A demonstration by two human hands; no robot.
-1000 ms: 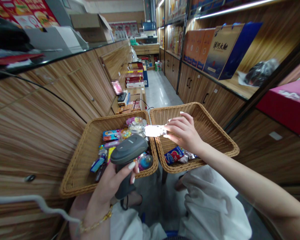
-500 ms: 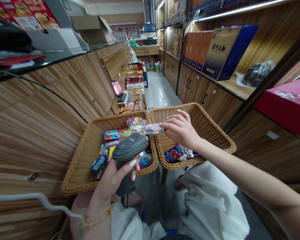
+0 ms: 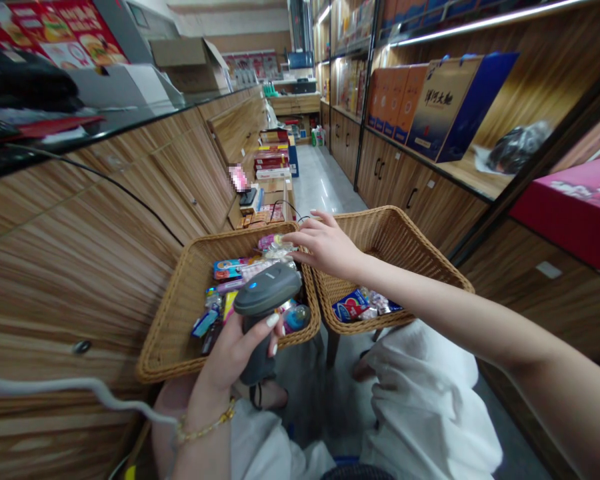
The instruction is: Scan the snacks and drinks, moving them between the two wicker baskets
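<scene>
My left hand (image 3: 236, 350) wraps round a smooth, rounded, dark-grey scanner (image 3: 275, 288), small blue light (image 3: 253, 285) glowing; my right hand (image 3: 326, 247), loosely spread, seems empty.

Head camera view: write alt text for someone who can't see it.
A person's left hand grips a dark handheld scanner by a wicker basket of colourful packaged items. The right hand is over the neighbouring rims of this and a second basket, which holds a few packets. Wooden cabinets line the aisle.
</scene>
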